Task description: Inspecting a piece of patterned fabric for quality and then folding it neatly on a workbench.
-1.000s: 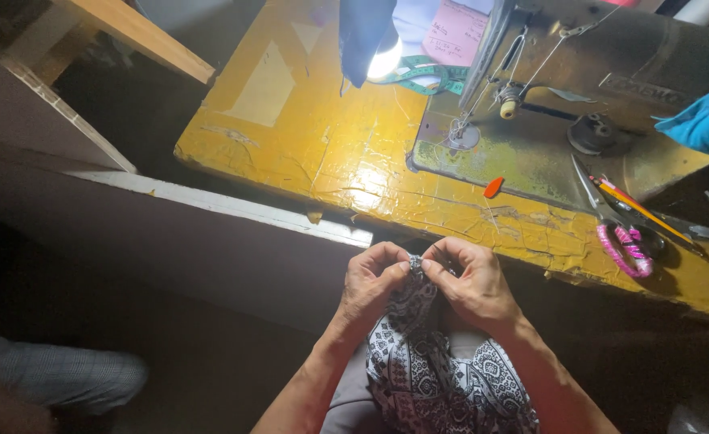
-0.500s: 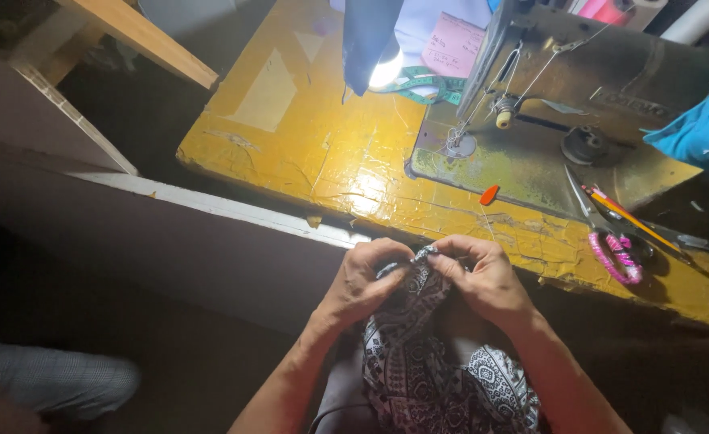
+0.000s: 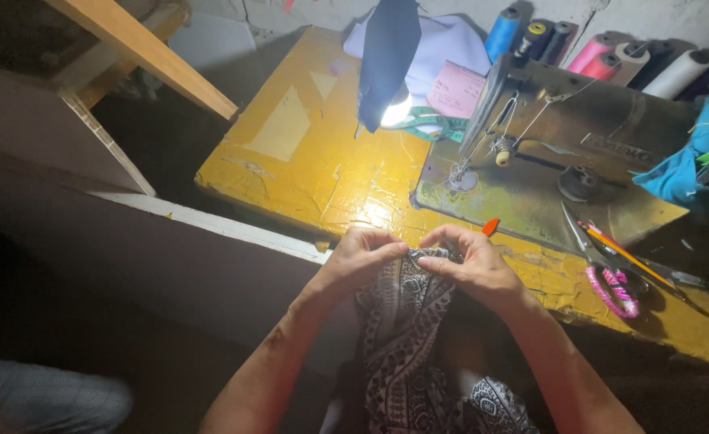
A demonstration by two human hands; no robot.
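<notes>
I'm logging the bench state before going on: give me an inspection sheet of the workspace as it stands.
Surface: yellow table, worn and cracked, lit by a small lamp.
Job's things: black-and-white patterned fabric, its top edge pinched between both hands at the table's near edge.
Clutter: pink-handled scissors, pencil, small orange piece, pink paper slip, green measuring tape, thread spools.
Grippers: left hand and right hand both closed on the fabric, fingertips nearly meeting.
Cables: nothing seen.
Surroundings: sewing machine, dark blue cloth hanging, teal cloth, wooden beam.
</notes>
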